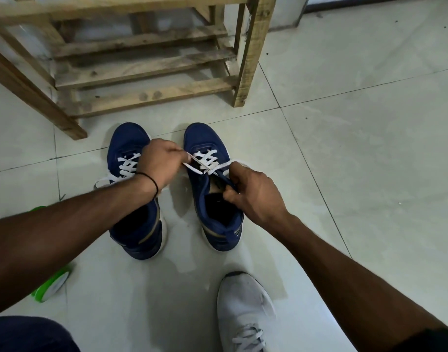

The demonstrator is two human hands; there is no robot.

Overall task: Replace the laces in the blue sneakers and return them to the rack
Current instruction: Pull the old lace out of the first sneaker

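Note:
Two blue sneakers stand side by side on the tiled floor, toes toward the wooden rack (146,72). The left sneaker (131,224) has white laces threaded, with a loose end trailing to its left. On the right sneaker (212,199), white laces (206,160) cross the upper eyelets. My left hand (159,163) reaches across the left sneaker and pinches a white lace end at the right sneaker's eyelets. My right hand (253,196) grips the right sneaker's tongue and collar edge, with another lace strand running by its fingers.
My own foot in a white sneaker (245,308) stands near the bottom centre. A green and white object (51,283) lies on the floor at the left, partly behind my forearm. The rack's slatted shelves hold nothing in view. Pale floor tiles spread to the right.

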